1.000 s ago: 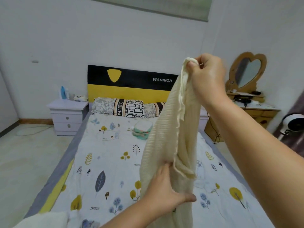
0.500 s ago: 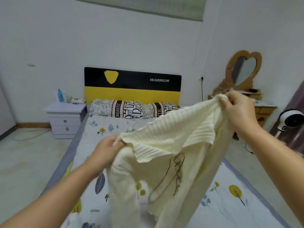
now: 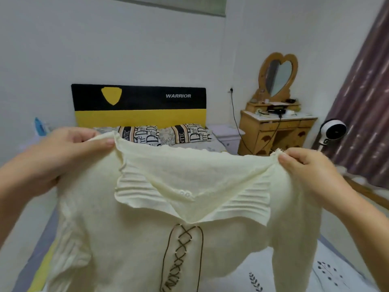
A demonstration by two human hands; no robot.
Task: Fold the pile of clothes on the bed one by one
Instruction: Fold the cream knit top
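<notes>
A cream knit sweater (image 3: 147, 239) with a ribbed collar and dark brown lacing down its front hangs spread wide in the air over the bed (image 3: 284, 277). My left hand (image 3: 56, 157) pinches its left shoulder, thumb on top of the fabric. Over at the other shoulder, my right hand (image 3: 305, 171) pinches the knit the same way. The body and both sleeves hang down and hide most of the patterned sheet. No pile of other clothes shows in this view.
Beyond the sweater stand a black and yellow headboard (image 3: 139, 104) and printed pillows (image 3: 164, 134). A wooden dresser (image 3: 275, 131) with a heart mirror sits at the right, beside a white fan (image 3: 333, 131) and a purple curtain (image 3: 366, 102).
The sweater went from a bunched strip hanging from my raised right hand to a front-facing spread. My left hand moved up to the left shoulder and both hands pulled apart, level.
</notes>
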